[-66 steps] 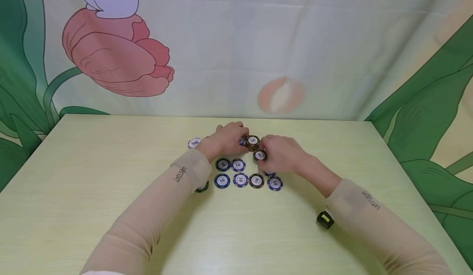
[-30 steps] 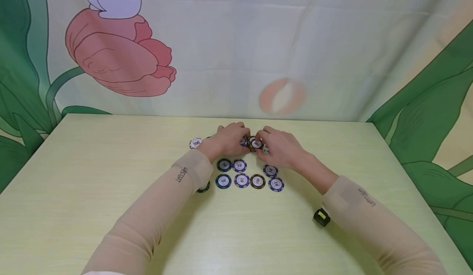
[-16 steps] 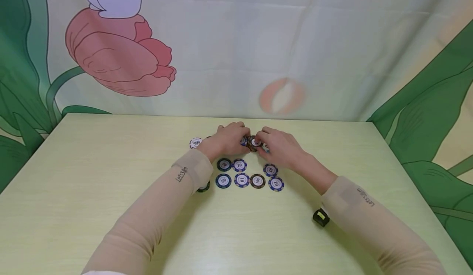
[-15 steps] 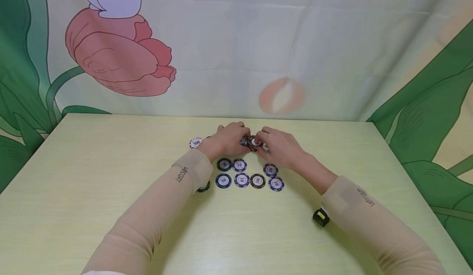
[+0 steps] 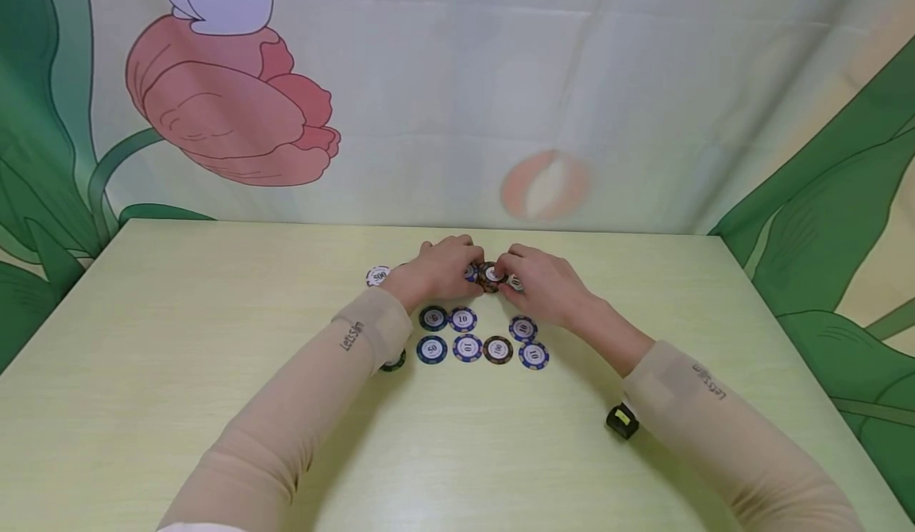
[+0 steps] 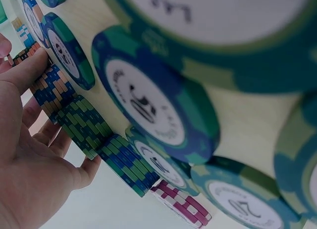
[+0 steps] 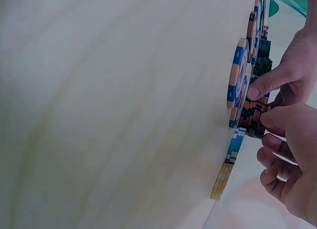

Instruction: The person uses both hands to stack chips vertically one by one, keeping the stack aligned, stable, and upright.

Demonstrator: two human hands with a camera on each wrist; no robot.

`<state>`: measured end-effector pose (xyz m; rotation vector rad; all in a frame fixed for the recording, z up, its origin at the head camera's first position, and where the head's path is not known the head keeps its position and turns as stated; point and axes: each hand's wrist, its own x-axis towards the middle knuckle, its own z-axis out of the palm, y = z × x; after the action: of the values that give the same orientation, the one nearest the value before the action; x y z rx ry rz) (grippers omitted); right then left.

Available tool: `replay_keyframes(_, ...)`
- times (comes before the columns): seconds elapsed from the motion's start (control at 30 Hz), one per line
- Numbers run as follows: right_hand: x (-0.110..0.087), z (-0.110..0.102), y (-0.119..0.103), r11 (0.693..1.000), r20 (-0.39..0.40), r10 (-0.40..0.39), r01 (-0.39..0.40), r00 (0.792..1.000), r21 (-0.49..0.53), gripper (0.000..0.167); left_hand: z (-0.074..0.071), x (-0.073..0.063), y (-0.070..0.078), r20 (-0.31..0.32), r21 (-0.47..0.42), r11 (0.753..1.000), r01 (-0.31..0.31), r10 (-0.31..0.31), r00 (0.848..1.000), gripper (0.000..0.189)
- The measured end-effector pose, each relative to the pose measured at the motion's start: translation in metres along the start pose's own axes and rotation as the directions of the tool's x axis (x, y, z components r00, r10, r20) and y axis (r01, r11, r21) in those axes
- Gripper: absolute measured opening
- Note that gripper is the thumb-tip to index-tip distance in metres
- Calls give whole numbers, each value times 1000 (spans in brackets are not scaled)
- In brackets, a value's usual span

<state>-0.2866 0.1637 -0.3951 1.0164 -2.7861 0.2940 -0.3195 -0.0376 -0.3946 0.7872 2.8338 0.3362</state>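
A row of short poker chip stacks runs along the back of the table. In the head view my left hand (image 5: 439, 268) reaches over the row. Its thumb and fingers grip the stacks from both sides, around the blue stack (image 6: 52, 85) and the brown stack (image 7: 251, 115). My right hand (image 5: 545, 284) is at the same brown stack, its thumb and forefinger pinching the brown chip (image 5: 492, 273) on top. Beside it, a light blue stack (image 7: 235, 142) and a yellow stack (image 7: 221, 181) stand lower. A green stack (image 6: 84, 122) sits under my left fingers.
Loose chips lie flat in front of the row, among them a blue 50 chip (image 5: 432, 349), a brown 100 chip (image 5: 498, 349) and a blue 10 chip (image 5: 534, 355). A white 500 chip (image 5: 377, 276) tops the left end. A black object (image 5: 622, 421) shows by my right cuff.
My right hand has carried a brown chip from in front of the row back onto the brown stack, uncovering a blue chip. Over the last second both hands have hardly moved.
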Motion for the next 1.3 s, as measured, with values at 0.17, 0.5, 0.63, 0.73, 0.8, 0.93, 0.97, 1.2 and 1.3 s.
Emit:
replay_keyframes(0.17,2,1,1,1000,-5,-5,5,1000,1,8,0,0,0,0,-8,1000,-3,3,1000,34)
replay_keyframes(0.5,5,2,0,1000,-4,2,-2,1000,-2,7,0,0,-1,-1,-17,1000,-1,1,1000,34)
replay_keyframes(0.63,6,1,0,1000,-2,5,-5,1000,1,7,0,0,-1,-2,-15,1000,-10,10,1000,35)
replay_keyframes(0.73,6,2,0,1000,0,6,-6,1000,1,7,0,0,-1,-3,-11,1000,-14,14,1000,35)
replay_keyframes(0.8,6,2,0,1000,-1,7,-7,1000,0,7,0,0,-1,-5,-9,1000,-15,15,1000,36)
replay_keyframes(0.93,6,3,0,1000,1,15,-15,1000,4,9,0,-1,-1,-5,-11,1000,-15,15,1000,36)
replay_keyframes(0.97,5,3,0,1000,4,19,-19,1000,4,10,0,-1,-1,-5,-12,1000,-15,15,1000,37)
replay_keyframes(1.2,1,-2,-3,999,43,49,-49,998,2,17,-1,-1,-1,-4,-11,1000,-8,8,1000,38)
replay_keyframes(1.3,-2,-6,-5,998,91,48,-52,995,37,16,0,0,-1,0,-8,1000,-4,4,1000,39)
